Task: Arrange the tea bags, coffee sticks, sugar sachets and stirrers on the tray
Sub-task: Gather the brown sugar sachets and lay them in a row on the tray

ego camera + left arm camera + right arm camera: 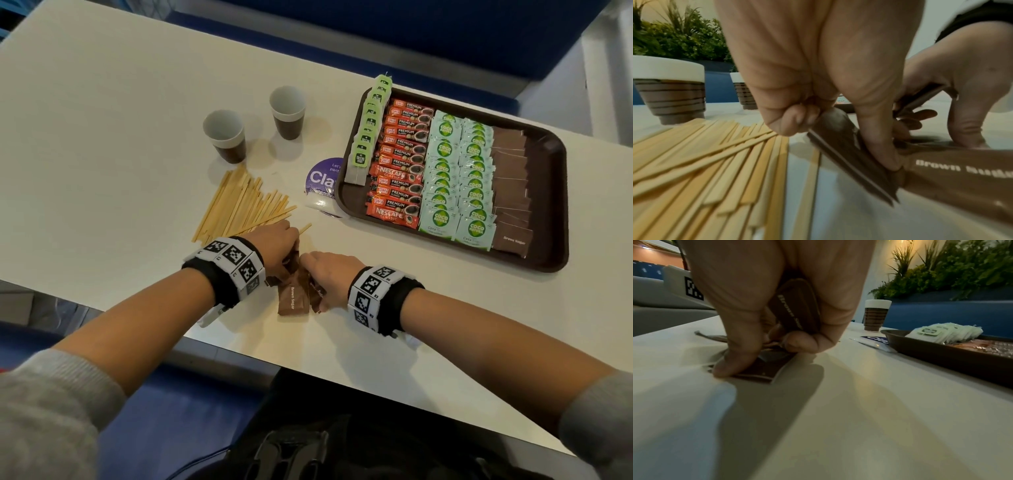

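A small heap of brown sugar sachets [294,295] lies on the table between my hands. My left hand [279,241] pinches brown sachets [840,142] with curled fingers and thumb. My right hand [327,274] holds brown sachets [797,305] in its palm, its thumb pressing a flat one [760,369] onto the table. The brown tray [551,212] at right carries rows of tea bags [368,130], red coffee sticks [400,164], green-white sachets [459,178] and brown sugar sachets [510,192]. Wooden stirrers [239,205] are fanned out on the table left of the tray.
Two paper cups [224,135] [287,111] stand behind the stirrers. A round purple card [323,181] lies partly under the tray's left edge. The table's near edge [308,353] runs just below my wrists. Plants sit behind a blue bench [951,313].
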`<state>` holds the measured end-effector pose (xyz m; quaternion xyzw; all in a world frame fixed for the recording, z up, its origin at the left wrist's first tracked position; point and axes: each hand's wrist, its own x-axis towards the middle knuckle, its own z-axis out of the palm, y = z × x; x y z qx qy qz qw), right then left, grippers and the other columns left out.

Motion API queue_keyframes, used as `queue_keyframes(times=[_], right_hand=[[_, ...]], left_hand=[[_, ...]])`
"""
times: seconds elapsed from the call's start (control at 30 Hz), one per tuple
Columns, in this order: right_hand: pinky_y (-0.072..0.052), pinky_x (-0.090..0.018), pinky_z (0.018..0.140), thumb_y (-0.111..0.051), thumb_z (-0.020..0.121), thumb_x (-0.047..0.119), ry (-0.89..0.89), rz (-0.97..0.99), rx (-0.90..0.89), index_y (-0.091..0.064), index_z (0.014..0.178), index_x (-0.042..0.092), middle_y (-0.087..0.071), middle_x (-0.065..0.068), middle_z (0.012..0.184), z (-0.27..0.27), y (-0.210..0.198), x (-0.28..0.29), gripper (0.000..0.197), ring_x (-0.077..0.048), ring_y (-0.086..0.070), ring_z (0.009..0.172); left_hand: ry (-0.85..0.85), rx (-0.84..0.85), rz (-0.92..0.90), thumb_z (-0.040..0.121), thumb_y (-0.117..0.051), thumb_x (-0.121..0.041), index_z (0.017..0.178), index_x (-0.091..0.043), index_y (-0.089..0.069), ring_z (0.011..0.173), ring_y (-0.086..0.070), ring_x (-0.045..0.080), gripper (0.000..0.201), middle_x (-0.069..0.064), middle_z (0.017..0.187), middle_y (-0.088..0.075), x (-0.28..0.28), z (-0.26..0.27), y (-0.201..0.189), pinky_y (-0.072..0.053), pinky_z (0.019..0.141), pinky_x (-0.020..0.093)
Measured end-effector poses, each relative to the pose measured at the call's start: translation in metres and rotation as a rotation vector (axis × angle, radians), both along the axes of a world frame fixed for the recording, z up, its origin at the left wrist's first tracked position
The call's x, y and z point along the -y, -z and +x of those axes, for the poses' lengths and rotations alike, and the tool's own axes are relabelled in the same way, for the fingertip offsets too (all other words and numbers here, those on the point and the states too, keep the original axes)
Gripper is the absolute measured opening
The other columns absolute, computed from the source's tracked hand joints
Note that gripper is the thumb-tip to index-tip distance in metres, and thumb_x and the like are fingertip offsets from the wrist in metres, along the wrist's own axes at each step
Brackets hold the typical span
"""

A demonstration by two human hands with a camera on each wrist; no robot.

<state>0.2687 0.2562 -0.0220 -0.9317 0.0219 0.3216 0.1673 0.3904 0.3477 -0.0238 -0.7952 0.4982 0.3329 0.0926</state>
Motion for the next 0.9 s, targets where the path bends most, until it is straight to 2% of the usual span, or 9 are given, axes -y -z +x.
queue_keyframes(times=[0.1, 0.2, 0.27, 0.37, 0.47, 0.57, 0.67, 0.8, 0.9], right_hand=[[-0.046, -0.036, 0.075, -0.078, 0.074, 0.024, 0.056, 0.005, -0.027, -0.04, 0.119, 0.01, -0.056, -0.011, 0.113, -0.003, 0.002, 0.0, 0.061, -0.028, -0.056, 0.099], [-0.041, -0.032, 0.071, -0.078, 0.073, 0.03, 0.078, 0.012, 0.023, -0.047, 0.117, 0.012, -0.047, -0.007, 0.118, -0.007, 0.004, 0.003, 0.056, -0.026, -0.05, 0.104], [-0.04, -0.031, 0.069, -0.08, 0.071, 0.033, 0.11, 0.016, 0.04, -0.05, 0.114, 0.014, -0.043, -0.005, 0.117, -0.008, 0.004, 0.005, 0.056, -0.024, -0.048, 0.101], [-0.037, -0.031, 0.068, -0.08, 0.071, 0.032, 0.162, 0.037, 0.034, -0.046, 0.106, 0.016, -0.05, -0.005, 0.109, -0.007, 0.002, 0.009, 0.051, -0.023, -0.051, 0.092], [-0.038, -0.032, 0.07, -0.074, 0.078, 0.032, 0.259, 0.049, 0.025, -0.042, 0.11, 0.016, -0.058, -0.007, 0.104, -0.006, 0.002, 0.017, 0.049, -0.026, -0.053, 0.09], [-0.04, -0.032, 0.075, -0.062, 0.088, 0.029, 0.322, 0.047, 0.055, -0.045, 0.117, 0.016, -0.06, -0.009, 0.11, -0.008, 0.006, 0.024, 0.036, -0.029, -0.055, 0.098], [-0.042, -0.032, 0.081, -0.054, 0.093, 0.022, 0.451, 0.101, 0.089, -0.051, 0.117, 0.015, -0.061, -0.011, 0.113, -0.012, 0.007, 0.034, 0.025, -0.029, -0.056, 0.102], [-0.042, -0.027, 0.075, -0.057, 0.092, 0.021, 0.639, 0.199, 0.18, -0.055, 0.112, 0.015, -0.062, -0.009, 0.106, -0.014, 0.001, 0.05, 0.022, -0.023, -0.057, 0.093], [-0.042, -0.025, 0.068, -0.063, 0.088, 0.023, 0.769, 0.253, 0.226, -0.053, 0.114, 0.014, -0.055, 0.0, 0.095, -0.016, -0.002, 0.061, 0.029, -0.018, -0.052, 0.089]], left_hand=[[0.055, 0.012, 0.052, 0.08, -0.073, -0.036, 0.118, -0.012, -0.052, 0.102, -0.054, 0.024, 0.05, 0.008, 0.115, -0.053, 0.0, -0.001, 0.0, -0.042, 0.08, 0.029], [0.032, -0.001, 0.042, 0.082, -0.07, -0.038, 0.116, -0.011, -0.053, 0.1, -0.057, 0.024, 0.046, 0.009, 0.11, -0.062, -0.001, 0.002, -0.004, -0.045, 0.08, 0.03], [-0.038, -0.03, -0.019, 0.08, -0.071, -0.039, 0.115, -0.012, -0.055, 0.099, -0.057, 0.023, 0.046, 0.007, 0.109, -0.063, -0.004, 0.008, -0.011, -0.048, 0.083, 0.032], [-0.116, -0.188, -0.08, 0.075, -0.076, -0.038, 0.117, -0.021, -0.059, 0.098, -0.056, 0.017, 0.049, 0.0, 0.109, -0.063, -0.009, 0.014, -0.023, -0.047, 0.085, 0.029], [-0.03, -0.271, 0.031, 0.071, -0.08, -0.036, 0.124, -0.029, -0.053, 0.092, -0.053, 0.012, 0.06, -0.006, 0.104, -0.059, -0.011, 0.002, -0.025, -0.045, 0.083, 0.024], [0.063, -0.217, 0.099, 0.072, -0.081, -0.032, 0.125, -0.025, -0.047, 0.088, -0.052, 0.015, 0.064, 0.001, 0.108, -0.062, -0.011, -0.016, -0.011, -0.046, 0.082, 0.027], [0.111, -0.15, 0.09, 0.072, -0.08, -0.032, 0.12, -0.017, -0.049, 0.094, -0.054, 0.021, 0.06, 0.007, 0.11, -0.062, -0.011, -0.023, -0.004, -0.044, 0.077, 0.029], [0.184, -0.104, 0.109, 0.074, -0.078, -0.033, 0.11, -0.013, -0.059, 0.098, -0.057, 0.023, 0.045, 0.007, 0.108, -0.061, -0.005, -0.025, -0.004, -0.045, 0.08, 0.03], [0.233, -0.087, 0.117, 0.077, -0.076, -0.031, 0.111, -0.012, -0.062, 0.1, -0.055, 0.023, 0.042, 0.007, 0.112, -0.057, 0.0, -0.025, -0.005, -0.046, 0.084, 0.03]])
